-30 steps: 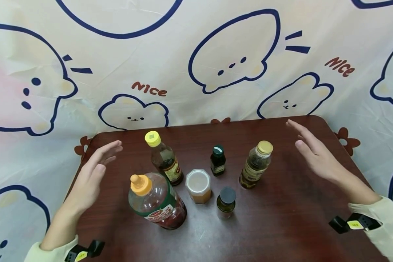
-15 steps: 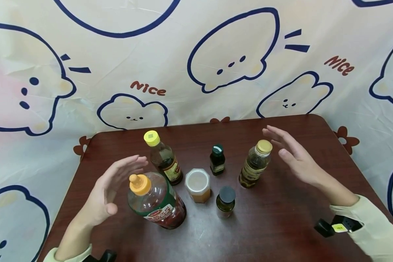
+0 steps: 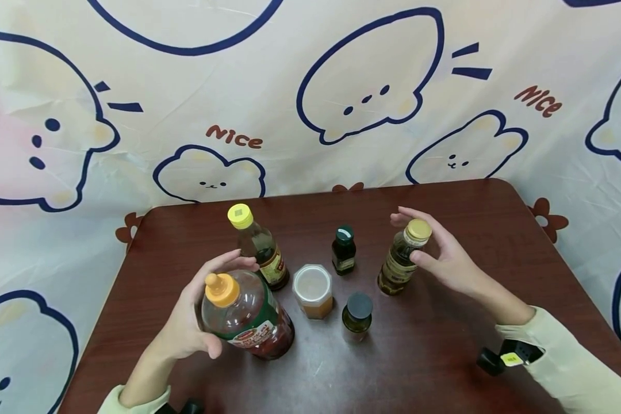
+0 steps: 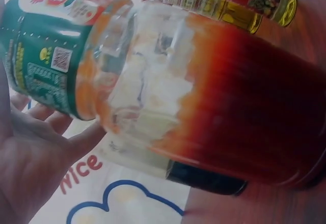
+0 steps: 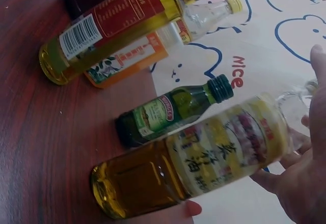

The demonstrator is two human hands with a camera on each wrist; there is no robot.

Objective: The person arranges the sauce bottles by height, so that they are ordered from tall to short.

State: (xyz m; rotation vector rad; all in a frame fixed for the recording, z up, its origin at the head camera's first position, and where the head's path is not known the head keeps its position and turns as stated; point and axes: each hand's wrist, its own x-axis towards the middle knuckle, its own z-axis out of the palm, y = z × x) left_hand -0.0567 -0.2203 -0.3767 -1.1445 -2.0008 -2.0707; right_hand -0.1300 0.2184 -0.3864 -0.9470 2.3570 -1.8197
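Observation:
My left hand [image 3: 186, 322] is around the upper left side of a large plastic bottle [image 3: 261, 325] of red sauce with an orange nozzle cap and green label. Its fingers reach behind the bottle and the thumb stands off in front; the left wrist view shows the palm [image 4: 35, 158] beside the green label. My right hand [image 3: 447, 261] is at the neck of a yellow-capped oil bottle [image 3: 395, 273], fingers behind and thumb overlapping its front. In the right wrist view this bottle [image 5: 219, 155] stands between the camera and a green bottle [image 5: 168, 113].
Between the hands stand a yellow-capped dark sauce bottle [image 3: 270, 261], a pale-lidded jar [image 3: 314, 296], a small dark green bottle [image 3: 344, 256] and a dark-capped oil bottle [image 3: 356, 325]. The brown table [image 3: 424, 362] backs onto a white printed cloth [image 3: 269, 103].
Both hands have moved inward from the table's sides, the left to the large sauce bottle and the right to the yellow-capped oil bottle. The bottles have stayed in place.

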